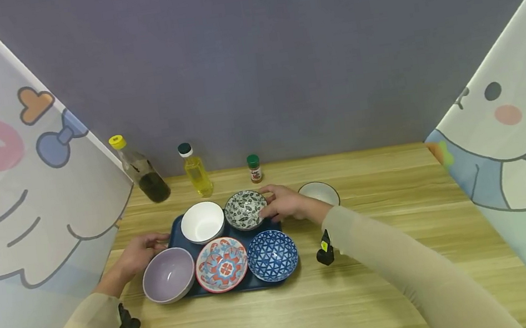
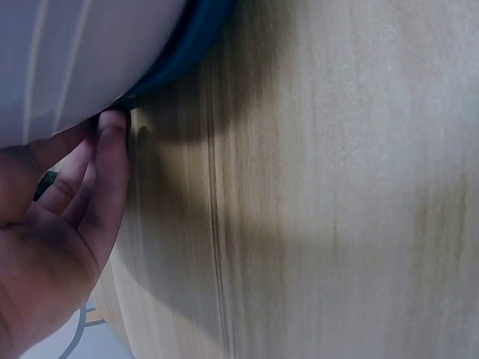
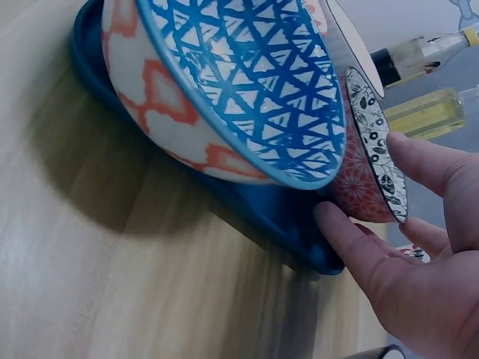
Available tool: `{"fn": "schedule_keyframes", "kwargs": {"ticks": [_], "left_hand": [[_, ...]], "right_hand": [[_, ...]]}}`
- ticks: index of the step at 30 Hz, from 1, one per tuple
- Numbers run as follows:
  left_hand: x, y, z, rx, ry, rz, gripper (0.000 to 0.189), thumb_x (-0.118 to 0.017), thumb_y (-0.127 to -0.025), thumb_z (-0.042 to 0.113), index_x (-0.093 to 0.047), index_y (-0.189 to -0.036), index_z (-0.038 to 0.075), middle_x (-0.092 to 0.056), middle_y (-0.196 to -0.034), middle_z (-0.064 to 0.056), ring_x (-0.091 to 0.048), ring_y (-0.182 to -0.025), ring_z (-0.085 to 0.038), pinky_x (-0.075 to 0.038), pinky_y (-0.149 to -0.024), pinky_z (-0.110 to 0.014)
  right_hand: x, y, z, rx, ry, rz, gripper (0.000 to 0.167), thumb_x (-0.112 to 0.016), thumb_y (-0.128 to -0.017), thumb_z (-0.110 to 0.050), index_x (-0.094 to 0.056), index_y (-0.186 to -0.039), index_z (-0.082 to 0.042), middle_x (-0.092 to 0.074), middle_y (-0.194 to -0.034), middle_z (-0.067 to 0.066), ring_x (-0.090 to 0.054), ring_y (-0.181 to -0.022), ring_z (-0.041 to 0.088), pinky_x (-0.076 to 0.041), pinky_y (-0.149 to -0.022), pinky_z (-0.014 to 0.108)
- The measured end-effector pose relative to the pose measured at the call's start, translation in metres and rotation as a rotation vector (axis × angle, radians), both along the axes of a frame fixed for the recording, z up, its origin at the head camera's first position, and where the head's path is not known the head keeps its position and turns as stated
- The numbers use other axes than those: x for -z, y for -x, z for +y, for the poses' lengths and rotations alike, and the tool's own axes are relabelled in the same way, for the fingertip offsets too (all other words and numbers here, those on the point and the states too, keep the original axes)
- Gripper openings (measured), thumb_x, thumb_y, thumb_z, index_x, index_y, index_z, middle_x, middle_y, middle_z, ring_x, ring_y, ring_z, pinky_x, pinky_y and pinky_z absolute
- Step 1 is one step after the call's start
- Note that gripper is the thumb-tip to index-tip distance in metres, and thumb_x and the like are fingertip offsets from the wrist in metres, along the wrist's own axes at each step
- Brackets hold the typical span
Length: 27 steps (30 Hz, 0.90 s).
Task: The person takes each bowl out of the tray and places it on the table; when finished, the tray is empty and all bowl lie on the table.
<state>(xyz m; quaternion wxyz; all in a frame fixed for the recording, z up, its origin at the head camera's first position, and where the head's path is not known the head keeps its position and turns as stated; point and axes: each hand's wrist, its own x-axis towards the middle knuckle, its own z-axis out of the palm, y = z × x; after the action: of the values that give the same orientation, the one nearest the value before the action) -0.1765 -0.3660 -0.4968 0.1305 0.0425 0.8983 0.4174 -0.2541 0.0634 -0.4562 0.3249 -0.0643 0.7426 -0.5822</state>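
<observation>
My right hand (image 1: 286, 204) is at the right side of a black-and-white floral bowl (image 1: 245, 209), pinching its rim, one finger overlapping the inside. In the right wrist view, another digit reaches low beside that bowl, above the tray corner. My left hand (image 1: 138, 254) grips the left edge of the dark blue tray (image 1: 175, 233), beside a purple bowl (image 1: 169, 276); in the left wrist view this bowl partly hides the fingertips. Also on the tray are a white bowl (image 1: 203, 222), a red-and-blue patterned bowl (image 1: 222, 265) and a blue triangle-patterned bowl (image 1: 273, 256).
Another pale bowl (image 1: 320, 193) with a dark rim stands on the wooden table right of the tray, partly behind my right hand. Along the back stand a yellow-capped dark sauce bottle (image 1: 145, 175), an oil bottle (image 1: 197, 172) and a green-capped spice jar (image 1: 255, 169).
</observation>
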Motion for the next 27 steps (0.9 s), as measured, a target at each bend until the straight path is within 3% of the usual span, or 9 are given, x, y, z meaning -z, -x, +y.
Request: {"fn": "schedule_keyframes", "kwargs": {"ticks": [7,16,27], "left_hand": [[-0.001,0.000,0.001,0.004,-0.028,0.005,0.038,-0.061,-0.093,-0.008,-0.059,-0.130,-0.016,-0.075,-0.098,-0.020,-0.068,-0.087,-0.015,-0.055,-0.069,-0.026],[-0.001,-0.002,0.001,0.003,-0.055,-0.012,0.039,-0.057,-0.092,-0.012,-0.057,-0.131,-0.018,-0.075,-0.098,-0.020,-0.068,-0.086,-0.011,-0.056,-0.069,-0.027],[0.002,-0.003,-0.001,0.004,-0.064,0.000,0.041,-0.056,-0.090,-0.013,-0.058,-0.131,-0.016,-0.074,-0.096,-0.018,-0.068,-0.085,-0.013,-0.055,-0.069,-0.027]], "right_hand": [[0.006,0.000,-0.001,0.014,0.065,-0.066,0.087,-0.070,-0.088,0.009,-0.029,-0.161,-0.016,-0.048,-0.149,0.026,-0.067,-0.111,0.033,-0.054,-0.098,0.054],[0.009,-0.003,-0.003,0.023,0.150,-0.125,0.094,-0.063,-0.089,0.015,-0.022,-0.164,-0.022,-0.035,-0.161,0.026,-0.062,-0.122,0.042,-0.054,-0.097,0.055],[0.014,-0.005,-0.004,0.089,0.205,-0.144,0.085,-0.061,-0.092,0.014,-0.028,-0.163,-0.021,-0.038,-0.156,0.028,-0.060,-0.124,0.044,-0.057,-0.095,0.048]]}}
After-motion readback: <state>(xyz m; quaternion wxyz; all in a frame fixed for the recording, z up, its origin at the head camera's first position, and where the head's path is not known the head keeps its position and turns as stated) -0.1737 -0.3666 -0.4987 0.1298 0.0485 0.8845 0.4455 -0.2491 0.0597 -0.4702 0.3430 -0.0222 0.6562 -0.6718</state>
